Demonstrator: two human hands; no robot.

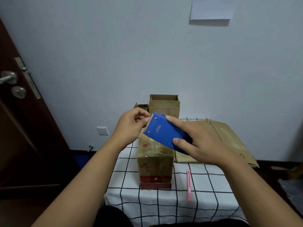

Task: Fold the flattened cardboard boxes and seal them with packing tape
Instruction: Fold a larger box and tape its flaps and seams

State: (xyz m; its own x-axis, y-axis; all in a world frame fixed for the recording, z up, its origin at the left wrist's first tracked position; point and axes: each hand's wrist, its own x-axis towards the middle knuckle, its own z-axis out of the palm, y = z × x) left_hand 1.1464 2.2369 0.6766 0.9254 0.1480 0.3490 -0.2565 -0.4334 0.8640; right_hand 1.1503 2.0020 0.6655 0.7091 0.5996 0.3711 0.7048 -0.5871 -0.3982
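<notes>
Head view, blue tape dispenser (165, 132) gripped by right hand (203, 141), left fingers (144, 117) pinching its front edge

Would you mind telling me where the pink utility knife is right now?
In the head view, the pink utility knife lies on the checked tablecloth, just right of the long cardboard box.

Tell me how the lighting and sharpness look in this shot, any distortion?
Head view: dim, flat, bluish light; soft shadow under the wall paper; wide-angle bending along the door; blue tape dispenser and both hands reasonably sharp; no glare.
</notes>
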